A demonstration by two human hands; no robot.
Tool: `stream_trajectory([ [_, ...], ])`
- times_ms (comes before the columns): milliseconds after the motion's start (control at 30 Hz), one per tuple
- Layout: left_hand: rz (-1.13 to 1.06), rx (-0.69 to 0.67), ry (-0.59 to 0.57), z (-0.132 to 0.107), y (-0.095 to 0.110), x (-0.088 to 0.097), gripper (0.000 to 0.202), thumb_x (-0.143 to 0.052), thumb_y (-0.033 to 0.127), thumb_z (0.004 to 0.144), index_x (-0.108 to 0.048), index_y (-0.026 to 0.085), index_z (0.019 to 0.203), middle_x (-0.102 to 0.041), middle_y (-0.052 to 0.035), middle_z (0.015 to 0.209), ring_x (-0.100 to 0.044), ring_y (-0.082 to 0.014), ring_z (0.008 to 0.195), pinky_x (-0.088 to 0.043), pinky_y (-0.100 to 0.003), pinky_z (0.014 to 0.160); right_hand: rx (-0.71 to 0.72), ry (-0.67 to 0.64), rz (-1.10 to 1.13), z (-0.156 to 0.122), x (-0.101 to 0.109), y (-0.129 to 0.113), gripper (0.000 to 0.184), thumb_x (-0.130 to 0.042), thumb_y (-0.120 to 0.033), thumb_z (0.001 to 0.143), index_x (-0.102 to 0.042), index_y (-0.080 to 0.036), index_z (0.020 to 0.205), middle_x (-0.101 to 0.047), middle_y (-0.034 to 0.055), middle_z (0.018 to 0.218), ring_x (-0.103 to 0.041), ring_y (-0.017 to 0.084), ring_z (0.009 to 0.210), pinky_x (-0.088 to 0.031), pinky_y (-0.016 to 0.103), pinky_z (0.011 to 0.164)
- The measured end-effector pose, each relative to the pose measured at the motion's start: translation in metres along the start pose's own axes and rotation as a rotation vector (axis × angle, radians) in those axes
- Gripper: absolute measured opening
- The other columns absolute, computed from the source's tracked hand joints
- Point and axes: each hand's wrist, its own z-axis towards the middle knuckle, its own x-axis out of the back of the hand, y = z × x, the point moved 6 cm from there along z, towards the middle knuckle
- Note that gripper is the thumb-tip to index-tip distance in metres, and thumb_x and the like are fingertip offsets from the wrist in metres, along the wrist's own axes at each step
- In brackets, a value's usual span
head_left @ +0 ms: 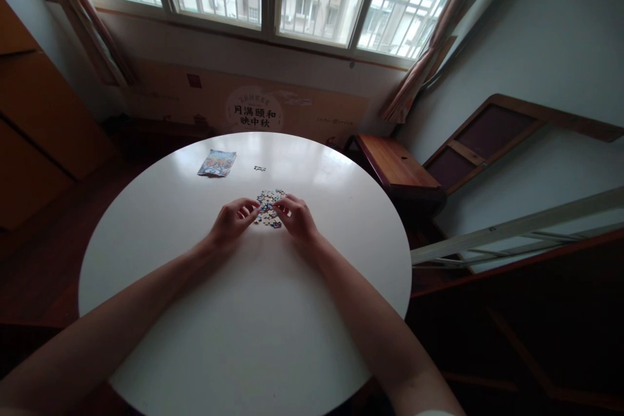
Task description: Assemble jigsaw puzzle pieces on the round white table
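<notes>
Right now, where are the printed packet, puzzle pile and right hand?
Printed packet [217, 163], head view: middle of its upward face.
Puzzle pile [268, 214], head view: pieces near its centre.
Right hand [297, 214], head view: middle of the hand.

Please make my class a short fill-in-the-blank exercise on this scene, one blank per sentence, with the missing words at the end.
1. The colour of the tabletop is ____.
2. The fingers of the left hand and the right hand are at a heap of jigsaw ____.
3. In the picture, the patterned packet lies to the ____ of the small separate cluster.

Missing words: white; pieces; left.
</notes>
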Motion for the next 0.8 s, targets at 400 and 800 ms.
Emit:
stream_trajectory([
  [400,0.026,-0.022,-0.031,0.0,-0.004,-0.003,0.025,-0.058,0.04,0.081,-0.068,0.016,0.084,-0.064,-0.0019,0.07,-0.054,-0.0108,0.054,-0.044,-0.021,0.049,-0.586,0.213,-0.34,-0.013,0.042,0.074,0.009,-0.064,-0.026,0.079,-0.07,-0.021,0.074,-0.065,0.0054,0.081,-0.057,0.017,0.07,-0.04,0.028,0.066],
  [800,0.04,-0.052,-0.053,0.001,-0.005,-0.005,0.024,-0.056,0.037,0.082,-0.068,0.016,0.082,-0.065,-0.0031,0.074,-0.055,-0.0106,0.056,-0.043,-0.02,0.049,-0.621,0.122,-0.452,-0.013,0.04,0.068,0.015,-0.058,-0.03,0.084,-0.071,-0.023,0.086,-0.066,0.0037,0.095,-0.058,0.017,0.086,-0.042,0.027,0.076],
])
